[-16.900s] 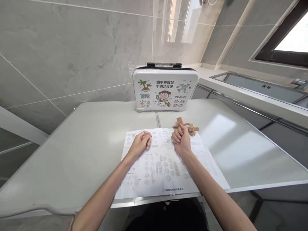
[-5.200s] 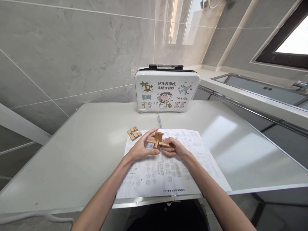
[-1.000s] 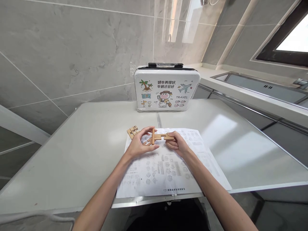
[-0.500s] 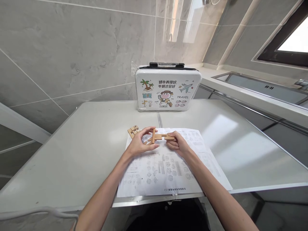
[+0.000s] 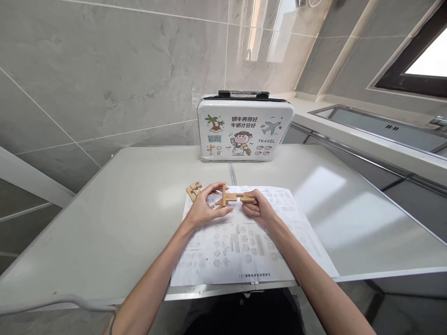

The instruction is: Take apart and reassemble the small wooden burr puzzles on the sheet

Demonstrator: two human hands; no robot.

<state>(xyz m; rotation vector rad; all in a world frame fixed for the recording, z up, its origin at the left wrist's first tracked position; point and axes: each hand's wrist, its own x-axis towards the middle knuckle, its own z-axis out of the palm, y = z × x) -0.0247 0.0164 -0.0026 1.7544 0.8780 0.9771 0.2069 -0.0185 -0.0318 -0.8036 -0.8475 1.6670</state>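
Observation:
Between my two hands, above the printed sheet [image 5: 230, 265], are light wooden puzzle pieces. My left hand [image 5: 204, 207] is closed around an upright wooden puzzle piece [image 5: 224, 196], thumb at its lower end and fingers at its top. My right hand [image 5: 258, 207] pinches the right end of a notched wooden puzzle piece [image 5: 231, 197], which lies level and meets the upright piece at its left end. Whether the two are locked together I cannot tell. More wood shows behind my left thumb, partly hidden. Beyond my left hand lies a group of wooden blocks [image 5: 193, 190].
A white case [image 5: 246, 130] with cartoon prints and a black handle stands at the table's back against the tiled wall. The pale table [image 5: 104, 223] has a seam down its middle. A sink [image 5: 370, 123] is at the right, and a grey cable [image 5: 70, 300] runs at lower left.
The view has shifted very slightly. Both hands keep their grips, and the wooden pieces stay in nearly the same position.

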